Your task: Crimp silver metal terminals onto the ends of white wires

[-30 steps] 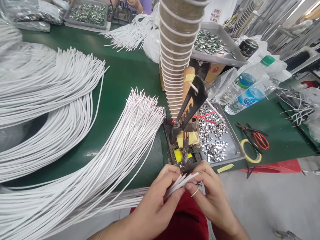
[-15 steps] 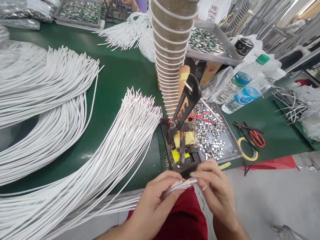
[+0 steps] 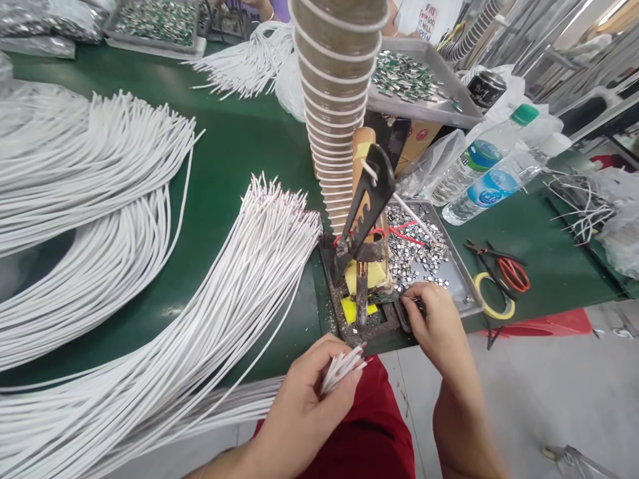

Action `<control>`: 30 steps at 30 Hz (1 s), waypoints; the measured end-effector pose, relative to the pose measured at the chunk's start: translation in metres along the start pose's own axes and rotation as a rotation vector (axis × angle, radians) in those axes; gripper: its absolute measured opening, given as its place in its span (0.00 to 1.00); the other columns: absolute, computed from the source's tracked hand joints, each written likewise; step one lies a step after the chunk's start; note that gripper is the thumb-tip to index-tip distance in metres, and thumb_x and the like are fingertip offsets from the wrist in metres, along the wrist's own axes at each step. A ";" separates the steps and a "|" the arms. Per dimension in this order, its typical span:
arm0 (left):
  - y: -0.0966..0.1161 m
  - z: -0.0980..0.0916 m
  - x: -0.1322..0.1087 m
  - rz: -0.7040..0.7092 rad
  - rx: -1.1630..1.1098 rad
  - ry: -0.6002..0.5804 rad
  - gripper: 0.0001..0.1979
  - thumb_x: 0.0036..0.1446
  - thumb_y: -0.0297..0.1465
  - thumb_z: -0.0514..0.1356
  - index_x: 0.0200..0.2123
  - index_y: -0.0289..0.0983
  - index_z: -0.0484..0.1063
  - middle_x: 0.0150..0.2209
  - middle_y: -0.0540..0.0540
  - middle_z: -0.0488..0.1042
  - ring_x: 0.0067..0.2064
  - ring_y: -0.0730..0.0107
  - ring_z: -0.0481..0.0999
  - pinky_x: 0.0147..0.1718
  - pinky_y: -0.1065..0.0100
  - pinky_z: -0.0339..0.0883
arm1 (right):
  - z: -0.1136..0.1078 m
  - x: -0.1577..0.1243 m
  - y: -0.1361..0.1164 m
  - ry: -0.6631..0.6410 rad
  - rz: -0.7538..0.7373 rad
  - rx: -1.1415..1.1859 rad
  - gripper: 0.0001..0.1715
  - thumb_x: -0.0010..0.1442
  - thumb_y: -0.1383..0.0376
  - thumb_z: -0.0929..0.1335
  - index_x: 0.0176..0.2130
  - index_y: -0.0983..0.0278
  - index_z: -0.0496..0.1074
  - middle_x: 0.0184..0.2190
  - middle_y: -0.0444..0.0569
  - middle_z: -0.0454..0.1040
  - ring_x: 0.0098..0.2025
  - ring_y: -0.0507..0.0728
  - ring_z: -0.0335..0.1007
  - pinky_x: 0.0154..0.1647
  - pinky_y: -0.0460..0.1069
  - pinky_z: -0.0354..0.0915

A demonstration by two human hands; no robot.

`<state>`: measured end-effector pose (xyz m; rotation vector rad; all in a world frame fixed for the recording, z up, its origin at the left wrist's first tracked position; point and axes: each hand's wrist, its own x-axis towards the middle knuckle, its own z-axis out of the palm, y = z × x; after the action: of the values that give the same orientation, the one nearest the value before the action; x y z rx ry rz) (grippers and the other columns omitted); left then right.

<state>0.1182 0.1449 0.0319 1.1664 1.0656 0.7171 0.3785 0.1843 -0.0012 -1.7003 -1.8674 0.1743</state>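
Observation:
My left hand (image 3: 312, 399) is closed round a bunch of white cables (image 3: 341, 370), whose reddish tips stick out past the thumb and fingers. Over the front left corner of a metal tray (image 3: 466, 283) of small silvery metal parts (image 3: 422, 249), my right hand (image 3: 436, 322) has thumb and fingertips pinched together. Whatever lies in that pinch is too small to make out. Left of the right hand stands a soldering stand (image 3: 389, 326) with a wooden-handled iron (image 3: 361, 266) pointing down above a yellow sponge-like piece (image 3: 352, 310).
A thick ribbed hose (image 3: 339, 86) hangs over the stand. Large bundles of white cables (image 3: 259, 266) cover the left side of the green table (image 3: 239, 136). At right are water bottles (image 3: 492, 189), pliers (image 3: 499, 263) and yellow tape (image 3: 506, 309). People sit across the table.
My right hand has left the cable tips and moved up and right to the tray's edge. The left hand keeps the bunch, slightly lower and to the left.

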 end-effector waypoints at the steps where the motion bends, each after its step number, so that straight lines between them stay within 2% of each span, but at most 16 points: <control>1: 0.001 0.000 0.001 -0.006 -0.002 0.004 0.09 0.68 0.33 0.60 0.33 0.39 0.72 0.32 0.53 0.66 0.31 0.69 0.64 0.33 0.70 0.61 | -0.002 -0.002 -0.004 0.017 0.005 0.011 0.06 0.72 0.64 0.67 0.43 0.59 0.76 0.39 0.50 0.80 0.43 0.61 0.75 0.45 0.56 0.71; 4: 0.006 -0.001 0.005 -0.016 -0.019 0.032 0.10 0.66 0.33 0.61 0.30 0.39 0.70 0.29 0.54 0.64 0.29 0.70 0.62 0.30 0.70 0.59 | -0.008 -0.010 -0.019 0.056 -0.007 0.156 0.12 0.74 0.68 0.65 0.51 0.58 0.76 0.44 0.50 0.79 0.46 0.59 0.76 0.46 0.54 0.72; 7: 0.008 -0.002 0.010 0.001 -0.056 0.076 0.11 0.65 0.31 0.62 0.29 0.39 0.70 0.30 0.53 0.64 0.30 0.70 0.63 0.32 0.70 0.61 | -0.010 -0.022 -0.039 0.023 -0.044 0.397 0.14 0.72 0.72 0.67 0.50 0.55 0.76 0.44 0.47 0.78 0.47 0.56 0.76 0.48 0.51 0.72; 10: 0.008 -0.002 0.012 0.032 -0.125 0.086 0.10 0.65 0.30 0.63 0.29 0.38 0.72 0.36 0.50 0.69 0.35 0.69 0.69 0.37 0.71 0.66 | -0.008 -0.031 -0.057 -0.029 -0.091 0.506 0.15 0.70 0.75 0.69 0.49 0.56 0.75 0.41 0.45 0.80 0.44 0.54 0.77 0.49 0.50 0.72; 14: 0.007 -0.001 0.011 -0.037 -0.239 0.037 0.04 0.64 0.32 0.64 0.36 0.39 0.75 0.36 0.50 0.74 0.37 0.67 0.72 0.42 0.69 0.70 | -0.005 -0.032 -0.073 -0.064 -0.185 0.507 0.14 0.68 0.76 0.70 0.48 0.58 0.74 0.39 0.44 0.80 0.39 0.53 0.76 0.45 0.49 0.73; 17: 0.009 -0.001 0.011 -0.081 -0.252 0.036 0.07 0.63 0.33 0.66 0.33 0.38 0.74 0.35 0.49 0.77 0.37 0.66 0.73 0.42 0.68 0.70 | -0.005 -0.031 -0.076 -0.062 -0.205 0.501 0.14 0.68 0.76 0.70 0.48 0.59 0.74 0.37 0.44 0.79 0.39 0.53 0.75 0.44 0.49 0.73; 21: 0.009 -0.003 0.012 -0.069 -0.245 0.037 0.08 0.63 0.32 0.65 0.31 0.39 0.73 0.34 0.49 0.76 0.36 0.66 0.72 0.40 0.68 0.69 | -0.006 -0.033 -0.076 -0.035 -0.216 0.446 0.15 0.68 0.76 0.69 0.49 0.58 0.76 0.38 0.46 0.76 0.39 0.54 0.74 0.41 0.51 0.74; 25: 0.005 -0.004 0.014 -0.057 -0.263 0.051 0.08 0.63 0.31 0.65 0.31 0.39 0.72 0.36 0.49 0.78 0.36 0.67 0.72 0.40 0.68 0.69 | -0.004 -0.039 -0.075 0.034 -0.240 0.387 0.18 0.69 0.77 0.67 0.52 0.58 0.74 0.42 0.50 0.79 0.42 0.56 0.78 0.41 0.52 0.78; 30: 0.002 -0.005 0.019 -0.058 -0.293 0.079 0.07 0.63 0.32 0.66 0.31 0.39 0.73 0.37 0.49 0.78 0.35 0.68 0.71 0.39 0.69 0.68 | 0.004 -0.042 -0.076 0.106 -0.264 0.327 0.18 0.67 0.78 0.69 0.51 0.59 0.73 0.45 0.52 0.83 0.46 0.57 0.83 0.46 0.53 0.81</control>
<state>0.1207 0.1644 0.0280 0.8589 1.0169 0.8477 0.3113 0.1330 0.0177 -1.2106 -1.8472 0.2608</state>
